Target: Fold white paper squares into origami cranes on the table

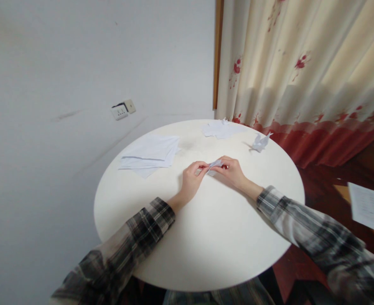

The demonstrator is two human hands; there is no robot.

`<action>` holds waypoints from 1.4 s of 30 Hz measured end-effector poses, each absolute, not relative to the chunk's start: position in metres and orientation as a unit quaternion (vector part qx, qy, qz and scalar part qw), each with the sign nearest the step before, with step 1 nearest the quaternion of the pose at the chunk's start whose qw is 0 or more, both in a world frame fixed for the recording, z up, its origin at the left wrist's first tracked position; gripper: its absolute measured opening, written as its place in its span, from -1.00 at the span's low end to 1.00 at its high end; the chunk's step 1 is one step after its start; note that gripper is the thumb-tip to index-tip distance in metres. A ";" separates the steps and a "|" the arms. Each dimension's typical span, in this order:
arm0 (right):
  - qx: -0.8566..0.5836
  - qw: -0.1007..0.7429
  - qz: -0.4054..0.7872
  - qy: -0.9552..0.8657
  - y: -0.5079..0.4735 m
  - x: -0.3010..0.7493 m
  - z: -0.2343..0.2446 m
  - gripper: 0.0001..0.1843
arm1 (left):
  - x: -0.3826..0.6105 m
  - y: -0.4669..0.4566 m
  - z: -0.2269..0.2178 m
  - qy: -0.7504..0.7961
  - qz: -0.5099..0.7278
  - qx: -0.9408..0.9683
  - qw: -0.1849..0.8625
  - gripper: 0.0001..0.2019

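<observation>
A small folded piece of white paper (213, 166) is held between both hands, just over the middle of the round white table (206, 237). My left hand (193, 180) pinches its left side between thumb and fingers. On the other side, my right hand (232, 170) grips the paper with thumb and curled fingers. Fingers hide part of the paper, so its exact folded shape is unclear. Beyond my right hand stands a folded paper figure (260, 142) with pointed ends, apart from both hands.
A stack of white paper sheets (150, 150) lies at the table's left. More papers (219, 129) lie at the far edge. A white wall (63, 63) with a socket (119, 112) borders the left; a flowered curtain (288, 63) hangs behind. Printed sheets (369, 207) lie at the right.
</observation>
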State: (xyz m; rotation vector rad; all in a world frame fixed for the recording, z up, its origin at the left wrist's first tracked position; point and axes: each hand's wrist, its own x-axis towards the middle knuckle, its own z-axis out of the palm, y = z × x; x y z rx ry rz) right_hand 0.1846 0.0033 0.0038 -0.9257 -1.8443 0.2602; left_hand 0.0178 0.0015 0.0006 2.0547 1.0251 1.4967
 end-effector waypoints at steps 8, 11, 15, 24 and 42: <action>-0.377 0.511 0.095 -0.767 0.002 0.183 0.006 -0.72 | 0.017 0.001 0.002 0.348 0.546 0.746 0.159 -0.96; -0.373 0.506 0.087 -0.772 0.002 0.184 0.005 -0.71 | 0.017 0.001 0.003 0.345 0.540 0.756 0.134 -0.97; -0.371 0.495 0.079 -0.782 0.002 0.184 0.006 -0.69 | 0.017 0.002 0.004 0.333 0.542 0.761 0.126 -0.98; -0.370 0.500 0.071 -0.780 0.002 0.184 0.005 -0.69 | 0.018 0.003 0.002 0.331 0.544 0.763 0.109 -0.97; -0.362 0.509 0.075 -0.778 0.003 0.184 0.003 -0.74 | 0.019 0.005 0.000 0.367 0.539 0.744 0.146 -0.99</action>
